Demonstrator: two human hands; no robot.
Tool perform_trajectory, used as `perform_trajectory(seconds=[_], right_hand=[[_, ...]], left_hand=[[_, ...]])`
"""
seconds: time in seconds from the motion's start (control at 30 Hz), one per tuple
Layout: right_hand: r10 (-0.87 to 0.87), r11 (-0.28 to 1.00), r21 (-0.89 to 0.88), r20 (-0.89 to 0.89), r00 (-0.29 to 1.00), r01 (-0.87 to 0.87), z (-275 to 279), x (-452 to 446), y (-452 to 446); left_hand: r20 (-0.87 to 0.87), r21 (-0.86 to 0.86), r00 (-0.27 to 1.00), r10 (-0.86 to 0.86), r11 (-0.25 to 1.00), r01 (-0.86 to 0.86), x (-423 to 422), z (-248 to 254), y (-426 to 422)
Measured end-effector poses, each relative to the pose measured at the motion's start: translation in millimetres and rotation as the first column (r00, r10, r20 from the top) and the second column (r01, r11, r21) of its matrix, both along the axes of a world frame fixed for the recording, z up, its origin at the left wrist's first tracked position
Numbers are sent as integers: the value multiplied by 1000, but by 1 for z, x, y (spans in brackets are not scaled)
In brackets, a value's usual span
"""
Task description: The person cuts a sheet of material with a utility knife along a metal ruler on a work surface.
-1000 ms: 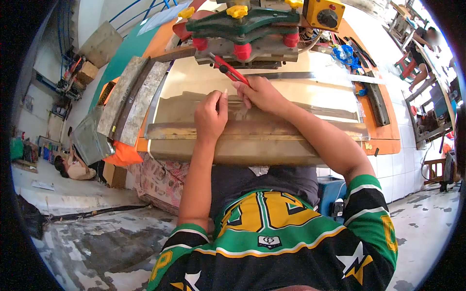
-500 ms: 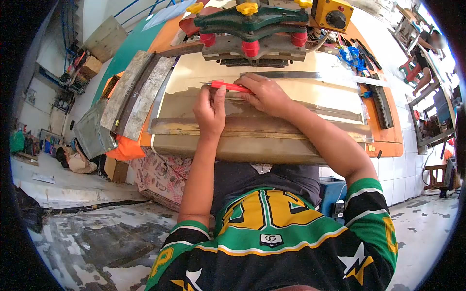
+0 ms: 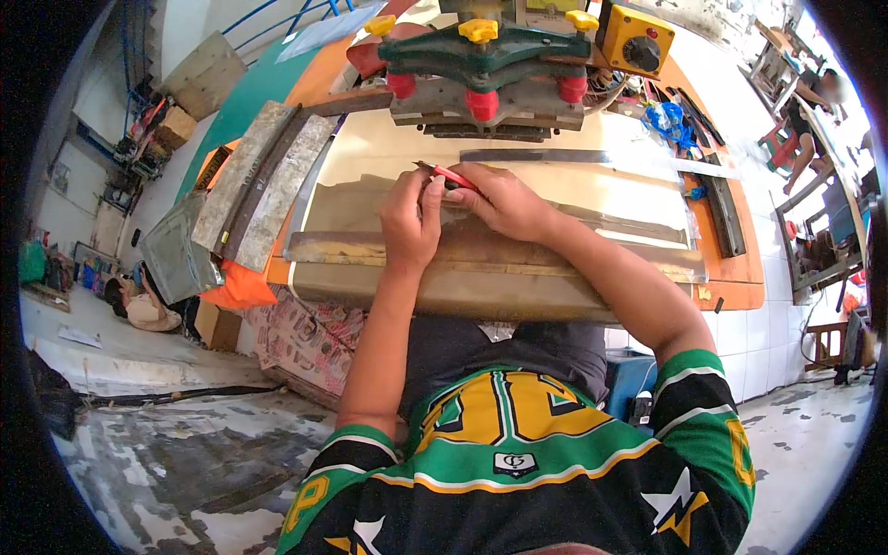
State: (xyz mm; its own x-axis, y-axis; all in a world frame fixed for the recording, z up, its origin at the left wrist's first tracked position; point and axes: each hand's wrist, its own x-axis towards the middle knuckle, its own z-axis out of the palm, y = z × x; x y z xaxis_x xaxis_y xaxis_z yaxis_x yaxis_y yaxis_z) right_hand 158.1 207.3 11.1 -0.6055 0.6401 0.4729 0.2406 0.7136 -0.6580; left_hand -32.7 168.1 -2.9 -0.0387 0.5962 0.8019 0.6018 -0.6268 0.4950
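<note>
A slim red pen-like tool with a dark tip lies across both hands, its tip pointing to the upper left. My left hand is closed around the tip end, with the thumb pressed along it. My right hand grips the back end; some of its fingers are hidden. Both hands hover over a pale work surface with brown sheet material. Beyond them lies a dark flat metal strip. A long brown bar runs across the near side.
A machine head with a green bracket and red feet overhangs the far side. A yellow control box sits at its right. Metal plates are at left, blue plastic at right. Other people are in the background.
The red tool has turned to a steeper slant, its tip now nearer the hands. My left hand has moved slightly right and toward me. The view has shifted a little.
</note>
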Motion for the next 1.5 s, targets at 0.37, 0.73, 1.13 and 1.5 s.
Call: perform_trajectory(seconds=[0.37,0.73,1.13,1.5], right_hand=[[-4,953,-302,-117,993,-31,9,-6,-5],[-32,902,-429,-153,988,-37,9,-7,-7],[134,917,-375,-28,991,-135,7,1,-3],[121,949,-298,50,991,-101,8,1,-2]], left_hand=[[-64,-38,997,-36,999,33,0,1,-4],[-54,-11,998,-31,999,30,1,0,-4],[149,56,988,-38,998,30,-5,5,-3],[243,-56,952,-187,977,206,-17,4,1]])
